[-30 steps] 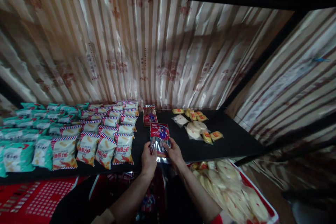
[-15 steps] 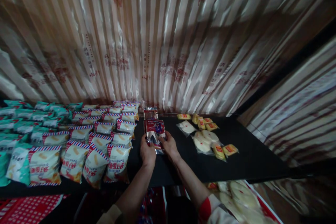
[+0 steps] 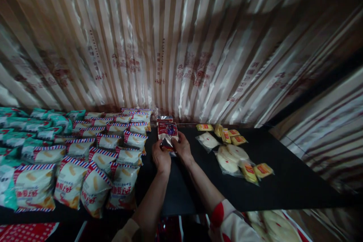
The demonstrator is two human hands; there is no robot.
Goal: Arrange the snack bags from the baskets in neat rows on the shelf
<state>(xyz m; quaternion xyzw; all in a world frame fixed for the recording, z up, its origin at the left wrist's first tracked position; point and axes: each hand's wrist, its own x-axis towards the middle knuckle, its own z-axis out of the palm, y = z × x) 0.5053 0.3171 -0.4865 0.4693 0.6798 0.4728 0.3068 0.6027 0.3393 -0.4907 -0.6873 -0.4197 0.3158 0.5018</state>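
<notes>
Both my hands are at a dark red and silver foil snack packet (image 3: 168, 130) on the black shelf, just right of the rows of puffed bags. My left hand (image 3: 161, 157) grips its lower left side with the fingers closed. On the lower right side, my right hand (image 3: 182, 147) pinches the same packet, thumb on top. Behind it, a similar foil packet (image 3: 164, 118) shows only its top edge. What lies under the held packet is mostly hidden by my hands.
Striped white snack bags (image 3: 121, 185) and teal bags (image 3: 28, 124) stand in rows at left. To the right lie flat round white packs (image 3: 231, 157) and small yellow packets (image 3: 263, 170). A pleated curtain (image 3: 181, 45) hangs behind the black shelf (image 3: 295, 181). Below are a red basket (image 3: 28, 231) and more white packs (image 3: 278, 227).
My hands have moved slightly away from me with the foil packet, which now covers more of the packet behind it. The view has come a little closer to the shelf.
</notes>
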